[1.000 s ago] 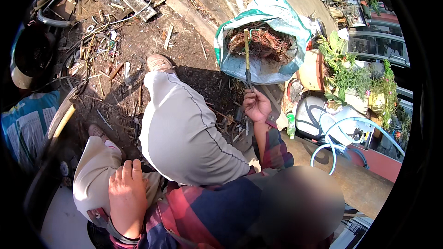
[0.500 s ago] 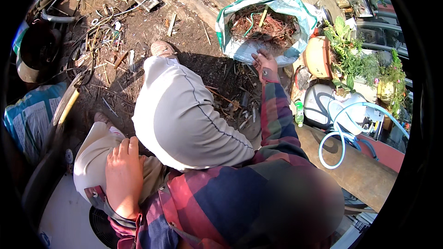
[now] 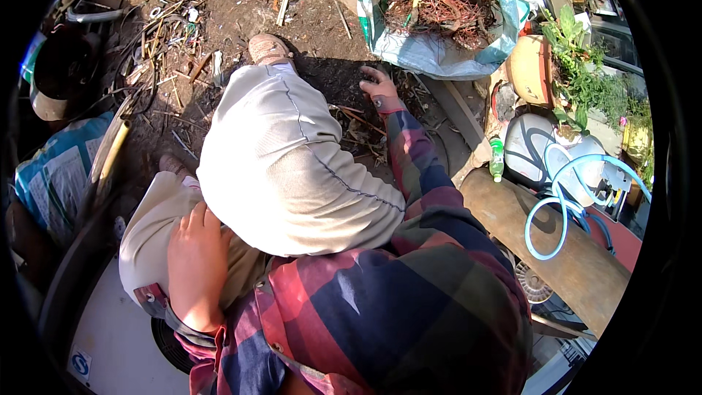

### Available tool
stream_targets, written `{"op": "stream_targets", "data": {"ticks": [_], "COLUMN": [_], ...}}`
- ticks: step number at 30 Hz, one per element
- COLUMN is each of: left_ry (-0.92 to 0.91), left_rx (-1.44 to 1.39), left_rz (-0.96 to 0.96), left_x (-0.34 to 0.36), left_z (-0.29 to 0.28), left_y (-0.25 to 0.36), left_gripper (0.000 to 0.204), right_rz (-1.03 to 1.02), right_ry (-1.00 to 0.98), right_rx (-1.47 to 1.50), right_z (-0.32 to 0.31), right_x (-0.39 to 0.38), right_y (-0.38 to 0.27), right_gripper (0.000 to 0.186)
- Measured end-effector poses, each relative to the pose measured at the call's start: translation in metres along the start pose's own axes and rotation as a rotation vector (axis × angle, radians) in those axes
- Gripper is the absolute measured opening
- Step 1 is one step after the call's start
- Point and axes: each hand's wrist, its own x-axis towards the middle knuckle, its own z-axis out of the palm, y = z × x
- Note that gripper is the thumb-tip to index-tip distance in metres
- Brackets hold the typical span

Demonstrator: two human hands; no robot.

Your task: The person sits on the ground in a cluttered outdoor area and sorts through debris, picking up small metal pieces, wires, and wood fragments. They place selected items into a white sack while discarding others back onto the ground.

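My left hand [image 3: 196, 263] lies flat over my left knee, its fingers stretched out and holding nothing. Just off the near left side of a white and green woven sack [image 3: 447, 67], my right hand [image 3: 380, 86] hovers low over the dark soil. Its fingers are spread, and I see nothing between them. Inside the wide-mouthed sack sits a tangled heap of thin reddish-brown wire or strands [image 3: 450, 11], with a yellowish strip on top.
Twigs and scraps litter the soil [image 3: 183, 66]. On the right are a terracotta pot [image 3: 529, 69], a green bottle [image 3: 497, 159], a light-blue hose [image 3: 531, 227] and a thick brown pipe [image 3: 556, 249]. A blue and white bag [image 3: 58, 168] lies left beside a yellow-ended pole [image 3: 113, 150].
My right hand has come away from the sack's near rim, moving left over the soil. My left hand stays on my knee. The whole view has shifted slightly.
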Motion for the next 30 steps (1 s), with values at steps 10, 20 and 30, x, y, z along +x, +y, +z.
{"op": "stream_targets", "data": {"ticks": [10, 20, 30], "left_ry": [0.09, 0.099, 0.103], "left_rx": [-0.092, -0.063, -0.067], "left_rz": [-0.1, -0.105, -0.135], "left_x": [0.0, 0.005, 0.013], "left_z": [0.013, 0.014, 0.025], "left_y": [-0.004, -0.001, -0.002], "left_gripper": [0.014, 0.016, 0.019], "right_rz": [-0.062, 0.044, -0.038], "right_ry": [0.015, -0.192, -0.123], "right_rx": [0.426, -0.293, 0.238], "right_z": [-0.039, -0.045, -0.013], "right_x": [-0.027, -0.006, 0.009], "right_y": [-0.104, -0.043, -0.044], "right_gripper": [0.031, 0.041, 0.053]}}
